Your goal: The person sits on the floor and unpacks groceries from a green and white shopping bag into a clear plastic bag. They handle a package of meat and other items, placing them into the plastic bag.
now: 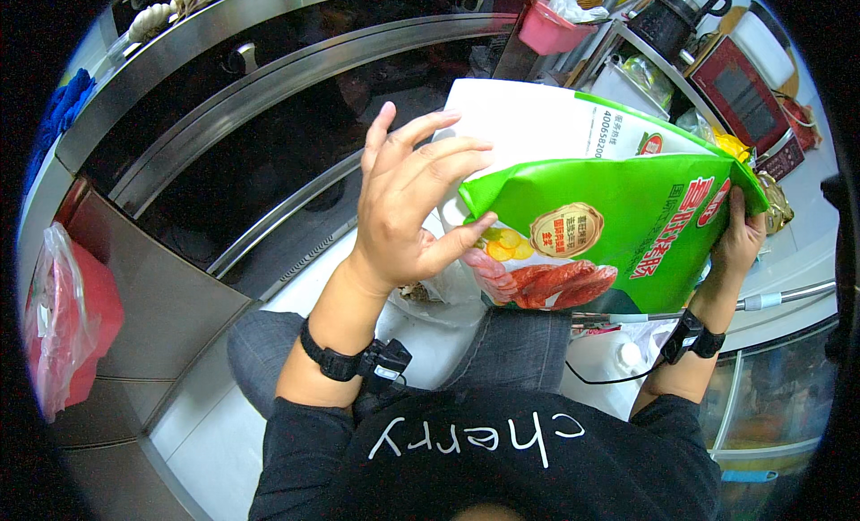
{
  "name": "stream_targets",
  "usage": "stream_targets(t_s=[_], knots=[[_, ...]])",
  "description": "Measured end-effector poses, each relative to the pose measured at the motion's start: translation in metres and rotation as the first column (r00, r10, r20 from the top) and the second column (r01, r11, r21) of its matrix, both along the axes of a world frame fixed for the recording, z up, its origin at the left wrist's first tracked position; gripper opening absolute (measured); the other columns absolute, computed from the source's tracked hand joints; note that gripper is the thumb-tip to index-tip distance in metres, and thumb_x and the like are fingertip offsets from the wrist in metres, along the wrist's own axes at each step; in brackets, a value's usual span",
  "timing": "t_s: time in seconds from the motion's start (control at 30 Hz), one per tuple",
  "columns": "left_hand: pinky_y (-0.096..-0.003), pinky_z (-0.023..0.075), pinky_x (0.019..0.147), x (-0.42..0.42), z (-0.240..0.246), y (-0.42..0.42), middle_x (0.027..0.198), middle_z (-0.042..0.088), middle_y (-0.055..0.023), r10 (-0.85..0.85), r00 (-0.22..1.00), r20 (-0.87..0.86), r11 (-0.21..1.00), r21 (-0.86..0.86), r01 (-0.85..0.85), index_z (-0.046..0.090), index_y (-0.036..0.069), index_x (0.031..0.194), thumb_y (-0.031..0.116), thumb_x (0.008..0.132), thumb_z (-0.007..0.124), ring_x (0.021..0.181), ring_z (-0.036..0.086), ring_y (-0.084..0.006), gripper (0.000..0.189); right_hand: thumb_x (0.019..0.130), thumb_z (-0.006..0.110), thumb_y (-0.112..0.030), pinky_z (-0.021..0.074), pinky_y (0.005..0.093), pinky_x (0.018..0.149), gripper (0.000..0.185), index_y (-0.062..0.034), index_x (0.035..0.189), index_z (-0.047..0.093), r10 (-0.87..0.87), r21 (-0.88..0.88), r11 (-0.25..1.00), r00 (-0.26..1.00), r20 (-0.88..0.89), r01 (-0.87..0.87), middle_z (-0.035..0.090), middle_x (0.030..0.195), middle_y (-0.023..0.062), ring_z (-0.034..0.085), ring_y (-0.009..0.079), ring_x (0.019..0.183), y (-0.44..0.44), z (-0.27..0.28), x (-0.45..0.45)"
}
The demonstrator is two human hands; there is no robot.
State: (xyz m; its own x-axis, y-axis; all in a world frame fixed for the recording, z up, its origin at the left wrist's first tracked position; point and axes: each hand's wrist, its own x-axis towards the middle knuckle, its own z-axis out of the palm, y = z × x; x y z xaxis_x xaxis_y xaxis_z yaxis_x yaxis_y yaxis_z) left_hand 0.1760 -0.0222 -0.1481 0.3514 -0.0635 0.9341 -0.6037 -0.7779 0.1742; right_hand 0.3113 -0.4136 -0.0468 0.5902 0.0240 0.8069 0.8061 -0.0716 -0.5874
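Across my lap is a large green and white printed sausage package (605, 192), apparently a carrier bag, with pictures of sausages and writing on it. My left hand (420, 198) has its thumb on the green panel's left edge and its spread fingertips against the white panel, spanning that end. At the opposite end, my right hand (739, 232) grips the green edge, thumb on the near face and the other fingers mostly hidden behind. Below my left hand, a clear plastic bag (443, 299) with something brown in it lies between my legs.
Black glass-fronted cabinets (322, 111) curve along the far side. A pink lined bin (94, 319) stands left; a pink basket (551, 29) sits far right. On the right are a red microwave (742, 94), a metal pole (793, 294) and a white plastic jug (598, 366).
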Motion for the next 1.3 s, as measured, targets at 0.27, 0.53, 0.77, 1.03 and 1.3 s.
stream_targets(t_s=[0.27, 0.53, 0.77, 1.03, 1.3], knots=[[-0.0552, 0.0183, 0.108, 0.002, -0.009, -0.019, 0.099, 0.066, -0.0086, -0.189, 0.981, -0.034, 0.981, 0.044, 0.190, 0.060, 0.005, 0.104, 0.027, 0.077, 0.058, 0.098, 0.062, -0.0256, 0.034, 0.091, 0.056, -0.008, 0.0483, 0.0267, 0.084, 0.027, 0.0009, 0.116, 0.056, 0.013, 0.018, 1.000, 0.997, -0.074, -0.012, 0.062, 0.111, 0.0080, 0.059, 0.0147, 0.096, -0.018, -0.014, 0.002], [-0.0567, 0.0180, 0.106, 0.006, -0.020, -0.028, 0.094, 0.065, -0.0008, -0.113, 0.993, -0.039, 0.988, 0.099, 0.117, 0.059, 0.010, 0.113, 0.034, 0.074, 0.066, 0.090, 0.061, -0.0137, 0.047, 0.090, 0.055, -0.005, 0.0483, 0.0307, 0.084, 0.025, 0.0018, 0.114, 0.056, -0.006, 0.157, 0.988, 1.000, -0.030, 0.011, 0.062, 0.109, 0.0100, 0.059, 0.0183, 0.094, -0.044, -0.025, -0.007], [-0.0558, 0.0171, 0.104, 0.007, -0.031, -0.028, 0.079, 0.066, 0.0022, 0.075, 0.994, 0.081, 0.993, 0.085, -0.081, 0.065, 0.011, 0.106, 0.031, 0.074, 0.066, 0.084, 0.060, -0.0136, 0.038, 0.090, 0.056, -0.009, 0.0483, 0.0304, 0.084, 0.025, 0.0019, 0.113, 0.056, 0.022, 0.157, 0.988, 0.997, -0.068, -0.011, 0.062, 0.109, 0.0102, 0.060, 0.0178, 0.095, -0.046, -0.037, -0.005], [-0.0513, 0.0222, 0.100, 0.013, -0.018, -0.026, 0.075, 0.065, 0.0038, 0.162, 0.986, 0.037, 0.987, 0.005, -0.162, 0.068, 0.016, 0.087, 0.014, 0.068, 0.072, 0.081, 0.057, -0.0146, 0.020, 0.090, 0.057, -0.009, 0.0480, 0.0298, 0.084, 0.024, 0.0018, 0.112, 0.057, 0.034, 0.190, 0.982, 0.996, -0.082, -0.018, 0.062, 0.108, 0.0100, 0.060, 0.0172, 0.094, -0.047, -0.040, -0.004], [-0.0493, 0.0265, 0.096, 0.008, -0.011, -0.016, 0.064, 0.058, 0.0037, 0.057, 0.971, -0.232, 0.986, -0.138, -0.091, 0.066, 0.015, 0.067, 0.017, 0.066, 0.073, 0.077, 0.056, -0.0153, 0.008, 0.090, 0.057, -0.008, 0.0473, 0.0274, 0.082, 0.025, 0.0010, 0.114, 0.057, -0.035, 0.092, 0.995, 0.997, -0.067, 0.041, 0.063, 0.107, 0.0085, 0.059, 0.0161, 0.093, -0.047, -0.047, 0.005]])
